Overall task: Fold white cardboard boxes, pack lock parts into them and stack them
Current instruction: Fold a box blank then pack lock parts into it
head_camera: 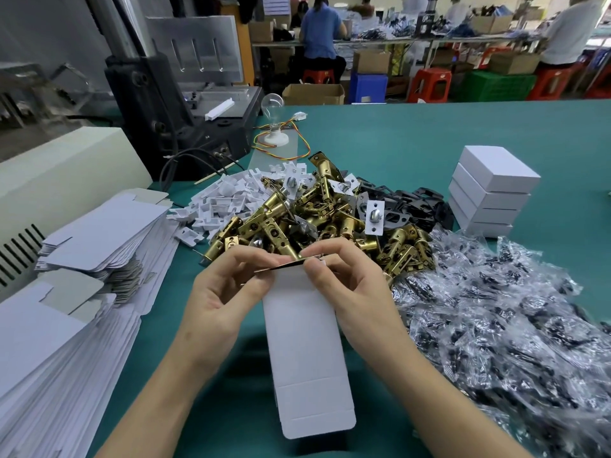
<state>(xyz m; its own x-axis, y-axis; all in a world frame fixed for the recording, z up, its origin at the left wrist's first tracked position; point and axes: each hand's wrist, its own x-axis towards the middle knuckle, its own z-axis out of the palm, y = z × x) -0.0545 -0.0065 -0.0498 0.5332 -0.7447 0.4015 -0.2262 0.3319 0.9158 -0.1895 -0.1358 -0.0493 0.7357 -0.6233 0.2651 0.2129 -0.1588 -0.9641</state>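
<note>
Above the bench's (429, 133) front edge, left hand (218, 292) and right hand (350, 279) pinch a metal plate (281, 264) at the box blank (304, 358); blank likely light, bendable: grip edges.

Bare forearms (148, 385), bare left grip (221, 292), bare right grip (350, 285), short nails (313, 268)

Teal table top (429, 143). Far-left: dark grey press-type machine (158, 104), slotted metal plate (198, 47) on its head, black cables (185, 160) running from its front. Beige housing (66, 173) with vent slots beside it, at the table's left edge. Clear light bulb (272, 102) upright in a white base (273, 137), red-yellow wires (291, 153) trailing off it. Beyond the table: open brown carton (314, 94), blue crate (368, 85), red stools (429, 82), green crates (496, 85). Person in blue top (320, 31) seated at a cluttered rear bench, back to camera.
</note>
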